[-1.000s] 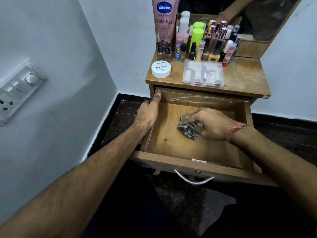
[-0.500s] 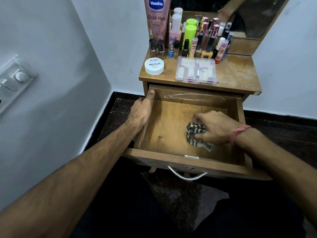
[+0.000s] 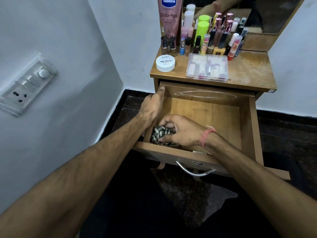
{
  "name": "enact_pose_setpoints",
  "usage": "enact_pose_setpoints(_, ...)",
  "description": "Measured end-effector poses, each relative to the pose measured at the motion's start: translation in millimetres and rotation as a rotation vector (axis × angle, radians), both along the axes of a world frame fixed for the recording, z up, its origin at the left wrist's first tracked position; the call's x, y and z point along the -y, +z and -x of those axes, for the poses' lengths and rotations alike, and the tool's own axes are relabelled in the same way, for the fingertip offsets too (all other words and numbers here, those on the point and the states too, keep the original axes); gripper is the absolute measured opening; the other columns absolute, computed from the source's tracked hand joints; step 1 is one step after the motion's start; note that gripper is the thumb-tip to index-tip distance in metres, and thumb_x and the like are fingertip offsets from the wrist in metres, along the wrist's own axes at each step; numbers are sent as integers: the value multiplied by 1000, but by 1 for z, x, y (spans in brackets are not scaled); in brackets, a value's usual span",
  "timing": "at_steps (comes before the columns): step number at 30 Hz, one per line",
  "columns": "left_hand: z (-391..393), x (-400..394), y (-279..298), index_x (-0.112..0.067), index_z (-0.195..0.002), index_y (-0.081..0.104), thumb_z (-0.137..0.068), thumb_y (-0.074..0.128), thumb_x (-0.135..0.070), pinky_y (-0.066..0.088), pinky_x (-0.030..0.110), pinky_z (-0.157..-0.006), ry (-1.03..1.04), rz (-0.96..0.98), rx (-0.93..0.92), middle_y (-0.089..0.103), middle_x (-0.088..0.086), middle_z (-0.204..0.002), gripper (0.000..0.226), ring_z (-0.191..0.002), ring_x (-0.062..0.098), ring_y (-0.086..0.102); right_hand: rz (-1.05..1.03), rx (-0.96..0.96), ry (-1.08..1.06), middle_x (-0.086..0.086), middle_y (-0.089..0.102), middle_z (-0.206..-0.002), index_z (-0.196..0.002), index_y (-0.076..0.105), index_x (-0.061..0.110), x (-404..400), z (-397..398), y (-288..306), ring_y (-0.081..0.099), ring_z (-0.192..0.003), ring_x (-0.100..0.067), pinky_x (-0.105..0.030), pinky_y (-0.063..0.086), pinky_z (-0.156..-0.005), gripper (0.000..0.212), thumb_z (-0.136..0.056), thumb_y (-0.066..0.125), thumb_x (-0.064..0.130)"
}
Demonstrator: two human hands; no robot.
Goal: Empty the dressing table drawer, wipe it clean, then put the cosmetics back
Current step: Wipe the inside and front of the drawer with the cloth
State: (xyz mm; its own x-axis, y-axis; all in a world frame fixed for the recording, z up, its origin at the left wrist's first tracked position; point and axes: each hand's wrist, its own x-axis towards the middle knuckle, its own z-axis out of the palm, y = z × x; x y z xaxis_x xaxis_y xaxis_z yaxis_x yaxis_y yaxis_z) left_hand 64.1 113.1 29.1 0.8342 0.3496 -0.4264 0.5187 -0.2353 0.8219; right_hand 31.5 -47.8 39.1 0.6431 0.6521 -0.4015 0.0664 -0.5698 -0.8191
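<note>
The drawer (image 3: 223, 115) was pulled out from under the desk (image 3: 248, 71). The right hand (image 3: 178, 131) had its fingers curled round a checked cloth (image 3: 160, 133) in the front left corner of the drawer. The left hand (image 3: 151, 107) gripped the drawer's left wall, with the thumb up near the back corner. The cosmetics (image 3: 211, 36) stood in a bunch along the back edge of the desk. A white nail polish tub (image 3: 165, 63) and a clear box (image 3: 207, 67) sat nearer the front edge.
</note>
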Motion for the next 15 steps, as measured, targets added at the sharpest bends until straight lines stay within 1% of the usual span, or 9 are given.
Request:
enact_pose_setpoints(2, -1, 0, 2, -18, -166, 52, -108, 43, -76, 36, 44, -121, 2, 2, -7, 54, 13, -168, 83, -152, 34, 53, -91, -29, -82, 9, 83, -106, -111, 67, 19, 4, 3, 5, 79, -101, -9, -41, 60, -104, 35, -86, 90, 10)
enact_pose_setpoints(4, -1, 1, 3, -18, -165, 53, -110, 43, -72, 36, 41, -119, 0, 11, -10, 54, 14, -168, 78, -151, 34, 53, -126, 5, -112, 9, 83, -103, -110, 68, 18, 5, 6, 9, 80, -98, -9, -41, 60, -103, 35, -84, 91, 9)
enact_pose_setpoints(6, -1, 2, 3, -18, -164, 54, -112, 44, -68, 34, 36, -110, 12, 27, -2, 55, 13, -167, 74, -151, 32, 53, -85, 25, -69, 12, 83, -102, -109, 70, 20, 3, 9, 11, 79, -98, -6, -40, 60, -104, 35, -83, 91, 11)
enact_pose_setpoints(8, -1, 3, 3, -18, -164, 55, -111, 46, -68, 32, 34, -105, 25, 30, -4, 55, 13, -167, 73, -151, 31, 53, -58, 5, -23, 11, 84, -102, -108, 72, 19, 3, 7, 12, 79, -98, -6, -39, 60, -104, 32, -83, 91, 10)
enact_pose_setpoints(10, -1, 2, 1, -18, -163, 55, -111, 46, -69, 33, 35, -107, 22, 35, -8, 55, 12, -167, 74, -151, 31, 53, -70, 36, -65, 10, 83, -100, -106, 75, 22, 3, 3, 11, 80, -97, -7, -41, 61, -102, 31, -83, 91, 9)
enact_pose_setpoints(12, -2, 1, -2, -18, -163, 56, -110, 46, -70, 35, 37, -110, 22, 46, -4, 56, 12, -166, 75, -149, 30, 54, -60, 111, -131, 11, 83, -99, -103, 75, 27, 1, 1, 6, 79, -97, -9, -45, 61, -101, 31, -83, 91, 10)
enact_pose_setpoints(13, -3, 0, -5, -19, -163, 56, -109, 46, -71, 36, 38, -109, 26, 48, 1, 56, 11, -166, 75, -149, 30, 54, -40, 131, -136, 12, 83, -100, -102, 74, 29, 0, 0, 4, 79, -98, -9, -46, 61, -102, 30, -83, 91, 12)
enact_pose_setpoints(15, -4, -1, -6, -20, -164, 56, -107, 47, -73, 35, 39, -109, 40, 54, 5, 56, 11, -166, 78, -149, 30, 54, 15, 109, -73, 15, 82, -103, -101, 74, 30, -2, 0, 1, 77, -101, -6, -44, 59, -105, 29, -83, 92, 17)
